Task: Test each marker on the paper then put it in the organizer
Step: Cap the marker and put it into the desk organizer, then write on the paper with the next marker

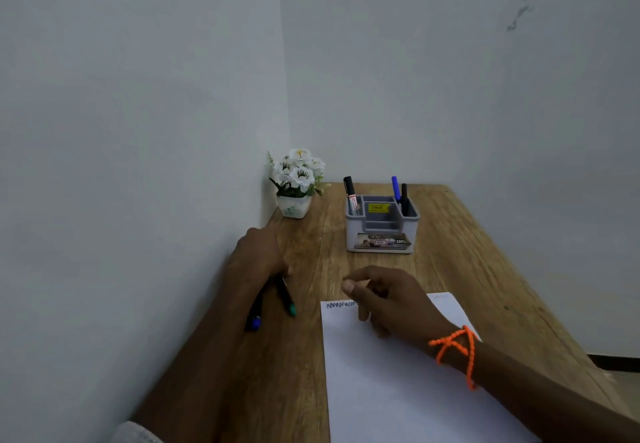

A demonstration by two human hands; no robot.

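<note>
Two dark markers, one green-tipped [286, 295] and one blue-tipped [254, 318], are covered on the wooden table [450, 234] by the loosely open left hand [258, 255], while the empty, half-curled right hand [388, 299] is held over the scribbled white paper [381, 390], near the grey plastic organizer [381, 231] where three markers [350, 188] are stood.

The counter [450, 234] under both hands is wood-grain, brown and matt, with visible grain lines and seams. Beneath the right hand [391, 300] lies a sheet of white paper [391, 390], smooth and matt. Beyond that hand stands a grey plastic organizer [381, 231], smooth with a slight sheen and printed labels. The markers [285, 295] by the left hand [258, 255] look like glossy plastic. An orange beaded cord [457, 349] wraps the right wrist.
</note>
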